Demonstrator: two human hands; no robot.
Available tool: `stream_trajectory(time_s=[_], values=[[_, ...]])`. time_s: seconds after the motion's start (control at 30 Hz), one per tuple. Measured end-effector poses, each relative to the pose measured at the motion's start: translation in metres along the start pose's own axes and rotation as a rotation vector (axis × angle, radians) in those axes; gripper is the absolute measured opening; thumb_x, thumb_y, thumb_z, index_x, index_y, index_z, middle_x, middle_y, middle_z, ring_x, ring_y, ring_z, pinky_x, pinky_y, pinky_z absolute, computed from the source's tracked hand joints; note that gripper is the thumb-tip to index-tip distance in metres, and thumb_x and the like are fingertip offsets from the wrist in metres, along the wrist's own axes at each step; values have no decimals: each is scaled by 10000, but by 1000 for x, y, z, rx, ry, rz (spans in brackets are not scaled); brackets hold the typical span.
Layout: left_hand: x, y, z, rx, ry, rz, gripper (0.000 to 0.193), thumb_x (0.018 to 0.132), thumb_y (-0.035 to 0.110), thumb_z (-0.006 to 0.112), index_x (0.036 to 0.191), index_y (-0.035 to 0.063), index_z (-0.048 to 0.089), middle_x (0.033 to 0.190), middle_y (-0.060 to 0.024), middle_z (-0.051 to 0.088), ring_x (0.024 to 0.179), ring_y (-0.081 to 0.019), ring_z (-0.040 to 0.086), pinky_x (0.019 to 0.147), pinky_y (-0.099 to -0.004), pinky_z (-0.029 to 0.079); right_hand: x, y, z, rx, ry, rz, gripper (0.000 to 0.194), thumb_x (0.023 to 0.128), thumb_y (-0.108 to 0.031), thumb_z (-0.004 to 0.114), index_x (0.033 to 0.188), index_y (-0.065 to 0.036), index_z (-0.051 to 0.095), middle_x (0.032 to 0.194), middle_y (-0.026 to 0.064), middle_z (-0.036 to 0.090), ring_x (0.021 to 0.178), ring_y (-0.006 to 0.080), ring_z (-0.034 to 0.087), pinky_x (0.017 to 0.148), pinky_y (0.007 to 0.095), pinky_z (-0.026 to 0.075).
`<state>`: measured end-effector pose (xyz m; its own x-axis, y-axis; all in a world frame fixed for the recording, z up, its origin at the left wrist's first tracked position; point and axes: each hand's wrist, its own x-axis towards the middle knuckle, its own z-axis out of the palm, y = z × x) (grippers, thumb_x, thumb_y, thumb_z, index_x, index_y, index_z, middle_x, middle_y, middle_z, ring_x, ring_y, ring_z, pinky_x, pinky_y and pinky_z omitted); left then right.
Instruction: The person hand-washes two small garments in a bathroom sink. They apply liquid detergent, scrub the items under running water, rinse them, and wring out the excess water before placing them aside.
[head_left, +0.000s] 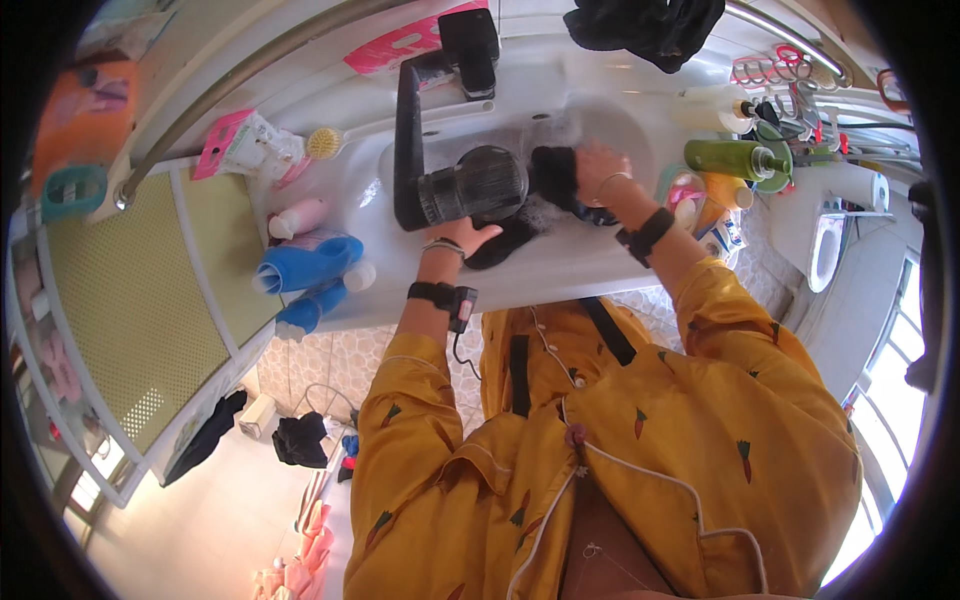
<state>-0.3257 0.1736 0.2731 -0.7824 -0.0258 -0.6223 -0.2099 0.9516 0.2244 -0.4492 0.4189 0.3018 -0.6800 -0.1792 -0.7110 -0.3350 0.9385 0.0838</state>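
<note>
A white sink basin lies before me, with a dark faucet arching over it. My left hand is partly hidden under the faucet's ribbed head; its thumb points right, beside a black cloth on the basin's near side. Whether its fingers grip the cloth is hidden. On the right, my right hand rests against another black cloth, its fingers blurred, so their grip is unclear. Suds show around the cloths. Both wrists carry black straps.
Blue bottles and a pink bottle stand left of the basin, near a round brush. A green pump bottle and an orange bottle are at the right. Black fabric hangs over the far edge. A toilet stands further right.
</note>
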Motion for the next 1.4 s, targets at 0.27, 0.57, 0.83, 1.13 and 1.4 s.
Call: stream_trajectory(time_s=[0.27, 0.57, 0.83, 1.13, 1.4], values=[[31, 21, 44, 127, 54, 104, 933, 656, 573, 698, 1343, 5, 422, 1326, -236, 506, 1228, -371, 512, 1042, -458, 395, 37, -98, 72, -247, 289, -442, 638, 834, -284, 610, 1431, -191, 406, 1470, 151, 361, 1398, 301, 272, 1139, 579, 130], [22, 12, 51, 122, 142, 43, 452, 764, 215, 637, 1193, 83, 580, 1132, -205, 636, 1084, -365, 606, 928, -455, 489, 52, -82, 85, -122, 113, -544, 488, 754, -177, 697, 1227, -171, 576, 1105, 104, 657, 1144, 254, 567, 1017, 429, 350], [-2, -23, 35, 95, 546, 360, 328, 721, 46, 630, 1039, 127, 621, 962, -71, 663, 969, -304, 621, 823, -430, 455, 3, -80, 45, 180, -146, -543, 339, 540, -248, 758, 846, -104, 731, 928, 166, 694, 928, 317, 653, 899, 373, 454], [-47, 2, -26, -413, 683, 473, 341, 626, 21, 702, 947, 92, 613, 900, -78, 622, 919, -321, 578, 835, -420, 423, -29, -59, 16, 761, -75, -867, 548, 519, -103, 730, 1058, -45, 654, 979, 163, 671, 957, 347, 635, 870, 387, 496], [-36, 59, -19, -588, 705, 457, 619, 597, 83, 751, 1178, 74, 538, 1025, -148, 602, 1046, -375, 542, 933, -462, 394, -46, 4, 24, 1160, 211, -782, 805, 527, -23, 731, 1293, -65, 484, 1129, 198, 631, 1004, 356, 620, 909, 348, 482]])
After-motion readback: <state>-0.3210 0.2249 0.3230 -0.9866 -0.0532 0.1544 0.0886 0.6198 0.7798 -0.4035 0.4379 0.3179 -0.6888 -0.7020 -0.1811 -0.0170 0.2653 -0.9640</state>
